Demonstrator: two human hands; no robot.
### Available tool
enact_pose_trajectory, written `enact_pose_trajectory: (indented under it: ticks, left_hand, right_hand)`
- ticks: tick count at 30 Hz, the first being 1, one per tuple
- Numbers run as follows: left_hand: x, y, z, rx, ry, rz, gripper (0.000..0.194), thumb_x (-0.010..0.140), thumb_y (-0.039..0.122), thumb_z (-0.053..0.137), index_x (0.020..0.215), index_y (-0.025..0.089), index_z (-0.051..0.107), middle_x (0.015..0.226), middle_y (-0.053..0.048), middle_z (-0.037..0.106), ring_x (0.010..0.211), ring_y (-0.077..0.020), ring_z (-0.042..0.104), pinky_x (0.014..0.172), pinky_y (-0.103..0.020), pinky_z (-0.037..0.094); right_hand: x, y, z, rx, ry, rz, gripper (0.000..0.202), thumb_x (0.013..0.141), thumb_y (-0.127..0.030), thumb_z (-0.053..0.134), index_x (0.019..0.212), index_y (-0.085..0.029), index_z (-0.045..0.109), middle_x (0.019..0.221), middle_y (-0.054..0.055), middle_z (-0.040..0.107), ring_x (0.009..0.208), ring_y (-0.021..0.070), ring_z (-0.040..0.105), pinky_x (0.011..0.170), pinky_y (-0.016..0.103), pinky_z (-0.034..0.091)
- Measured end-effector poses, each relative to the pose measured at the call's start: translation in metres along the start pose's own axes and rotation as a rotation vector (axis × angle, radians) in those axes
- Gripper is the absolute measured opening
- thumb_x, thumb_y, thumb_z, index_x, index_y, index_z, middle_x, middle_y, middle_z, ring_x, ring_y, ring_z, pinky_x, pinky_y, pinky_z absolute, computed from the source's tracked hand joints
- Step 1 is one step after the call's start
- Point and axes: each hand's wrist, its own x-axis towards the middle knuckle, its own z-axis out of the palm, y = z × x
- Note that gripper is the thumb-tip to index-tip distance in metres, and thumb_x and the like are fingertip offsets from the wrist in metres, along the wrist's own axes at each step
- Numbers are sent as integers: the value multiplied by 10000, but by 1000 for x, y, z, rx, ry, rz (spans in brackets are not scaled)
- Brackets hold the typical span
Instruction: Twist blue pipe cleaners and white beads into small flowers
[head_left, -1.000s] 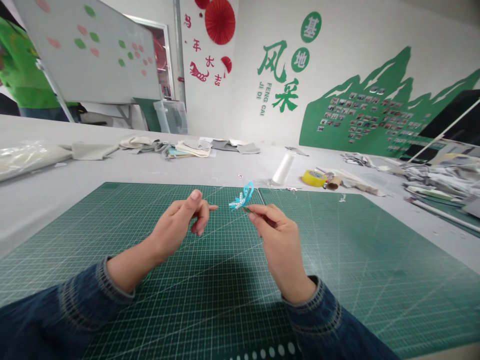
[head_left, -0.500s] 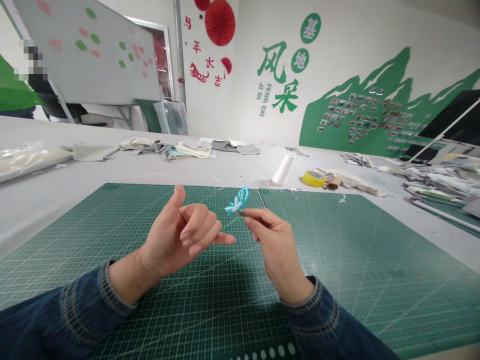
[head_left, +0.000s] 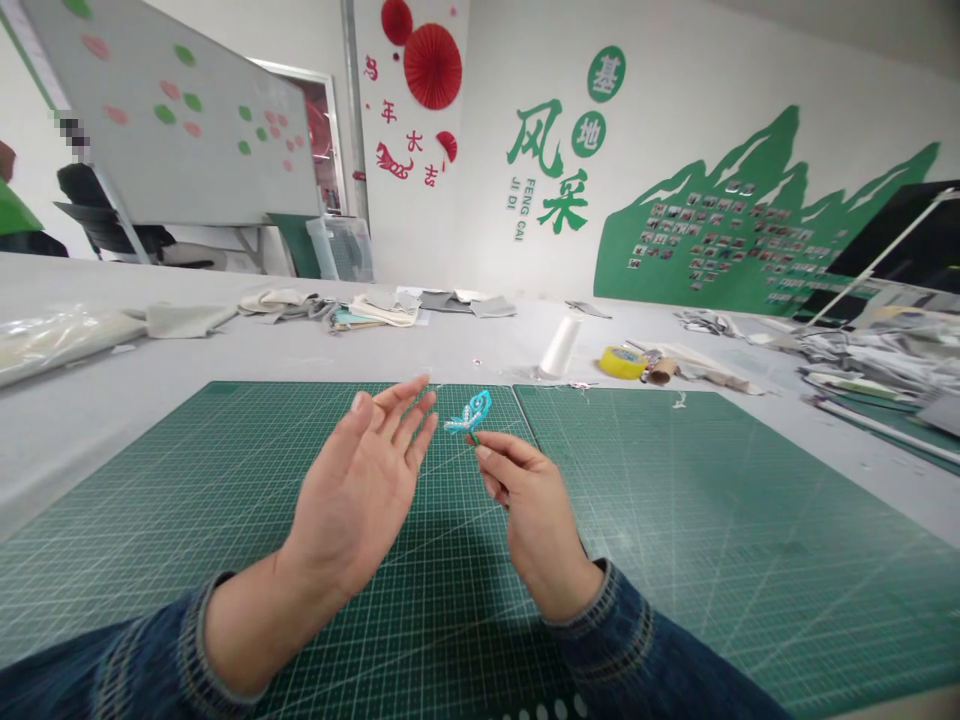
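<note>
Above the green mats (head_left: 697,520), between the near and far edges of the bench (head_left: 300,352), a small blue ornament (head_left: 467,416) is pinched by its green stem (head_left: 472,438) in the right hand (head_left: 544,530). The left hand (head_left: 352,510) is spread wide beside it, nothing held. The ornament is judged light, springy and fragile, best gripped by the stem. Beyond the mats, the white spool (head_left: 560,347) and yellow tape (head_left: 622,362) are set out of the way; cloth scraps (head_left: 386,308) are strewn toward the far edge

Green stem (head_left: 473,438): lower end hidden from me by right hand (head_left: 541,520). Denim sleeves (head_left: 142,650) cut off by frame edge. Wall photos (head_left: 724,241) too small for me to resolve.
</note>
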Motion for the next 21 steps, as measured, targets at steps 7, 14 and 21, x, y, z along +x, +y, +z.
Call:
enact_pose_trajectory:
  ticks: [7, 14, 21]
  left_hand:
    - [-1, -20, -7, 87, -76, -175, 433, 983, 483, 363, 1271, 196, 513, 1424, -131, 511, 1303, -264, 503, 1027, -439, 489]
    - [0, -28, -16, 57, -201, -377, 300, 962, 390, 387, 1113, 175, 531, 984, -85, 677, 647, -123, 560, 588, -271, 438]
    - [-3, -22, -10, 606, -141, -216, 144, 870, 278, 512, 879, 181, 618, 661, 23, 557, 627, -132, 481, 614, -268, 383]
  right_hand:
    - [-3, 4, 1, -196, -44, -179, 141, 761, -235, 663, 859, -236, 764, 685, -17, 582, 571, 119, 426, 531, 266, 346]
    - [-7, -6, 0, -394, -20, -286, 156, 786, -197, 621, 838, -245, 760, 747, -5, 590, 677, 147, 508, 620, 297, 396]
    - [-3, 0, 0, -205, -12, -122, 123, 739, -241, 686, 831, -214, 763, 587, -36, 534, 543, 114, 405, 517, 267, 313]
